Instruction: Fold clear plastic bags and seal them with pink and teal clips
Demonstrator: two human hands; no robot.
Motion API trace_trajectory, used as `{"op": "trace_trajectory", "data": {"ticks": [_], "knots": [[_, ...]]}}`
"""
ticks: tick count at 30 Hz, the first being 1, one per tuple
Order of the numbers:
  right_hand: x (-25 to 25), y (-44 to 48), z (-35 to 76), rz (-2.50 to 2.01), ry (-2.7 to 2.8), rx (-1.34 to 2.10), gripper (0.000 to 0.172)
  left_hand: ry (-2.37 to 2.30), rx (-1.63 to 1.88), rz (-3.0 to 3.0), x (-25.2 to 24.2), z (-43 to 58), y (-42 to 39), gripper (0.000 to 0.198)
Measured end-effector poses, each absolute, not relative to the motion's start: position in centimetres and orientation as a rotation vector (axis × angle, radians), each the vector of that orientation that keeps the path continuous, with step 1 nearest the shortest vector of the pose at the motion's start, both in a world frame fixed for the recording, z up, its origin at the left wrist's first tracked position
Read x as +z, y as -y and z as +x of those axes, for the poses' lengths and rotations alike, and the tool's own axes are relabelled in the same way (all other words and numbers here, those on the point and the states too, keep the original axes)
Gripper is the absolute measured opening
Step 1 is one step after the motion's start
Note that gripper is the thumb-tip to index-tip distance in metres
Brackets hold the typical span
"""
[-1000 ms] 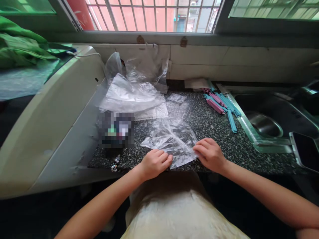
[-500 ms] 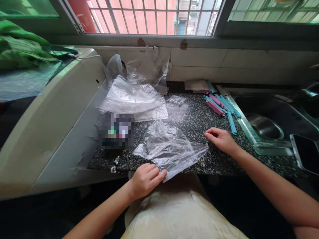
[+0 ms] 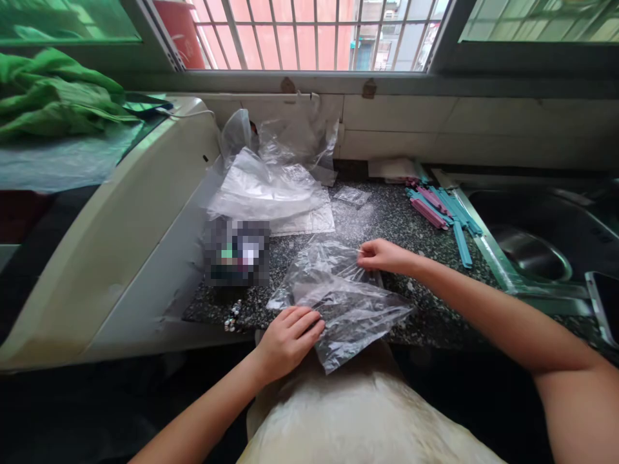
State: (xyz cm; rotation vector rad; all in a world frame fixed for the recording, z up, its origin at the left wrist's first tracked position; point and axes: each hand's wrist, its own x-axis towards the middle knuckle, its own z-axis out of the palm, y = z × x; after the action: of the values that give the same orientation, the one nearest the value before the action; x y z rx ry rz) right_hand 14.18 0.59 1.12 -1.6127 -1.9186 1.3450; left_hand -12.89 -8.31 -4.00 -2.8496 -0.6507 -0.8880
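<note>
A clear, crinkled plastic bag (image 3: 358, 309) lies on the speckled dark countertop (image 3: 396, 229), its lower corner hanging over the front edge. My left hand (image 3: 293, 341) rests on the bag's near left side, fingers laid out flat and slightly apart on the plastic. At the bag's far right edge, my right hand (image 3: 387, 256) is closed, thumb and fingertips pinching the film. Just left of the bag are a beaded bracelet (image 3: 233, 317) and a blurred-out item (image 3: 236, 253).
A pile of plastic bags (image 3: 271, 193) stands at the back left, with a small clear packet (image 3: 353, 196) beside it. Pink and blue strips (image 3: 447, 209) lie near the sink (image 3: 505, 283). A phone (image 3: 604, 303) sits at the right. A white appliance (image 3: 140, 258) borders the left.
My right hand has moved left and now pinches the bag's far edge. My left hand's fingers have straightened onto the plastic. The bag is spread wider, its corner lower over the edge.
</note>
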Motion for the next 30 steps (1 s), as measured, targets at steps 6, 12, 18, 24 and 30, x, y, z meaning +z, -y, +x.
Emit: {"op": "trace_trajectory", "data": {"ticks": [6, 12, 18, 24, 30], "knots": [[1.4, -1.2, 18.4, -1.812, 1.937, 0.970, 0.011, 0.631, -0.880, -2.874, -4.1, -13.1, 8.2, 0.018], [2.7, -0.4, 16.1, -1.625, 2.066, 0.711, 0.016, 0.674, -0.945, -2.780, -3.5, -13.6, 8.2, 0.022], [3.5, 0.7, 11.1, -1.519, 1.942, 1.733, 0.049, 0.628, -0.812, -2.832, -3.9, -13.4, 8.3, 0.021], [2.6, 0.9, 10.7, -1.566, 1.660, 1.846, 0.020, 0.650, -0.862, -2.841, -4.9, -13.4, 8.5, 0.020], [2.0, -1.9, 12.7, -1.867, 1.729, 1.313, 0.012, 0.631, -0.932, -2.852, -5.1, -13.8, 8.6, 0.024]]}}
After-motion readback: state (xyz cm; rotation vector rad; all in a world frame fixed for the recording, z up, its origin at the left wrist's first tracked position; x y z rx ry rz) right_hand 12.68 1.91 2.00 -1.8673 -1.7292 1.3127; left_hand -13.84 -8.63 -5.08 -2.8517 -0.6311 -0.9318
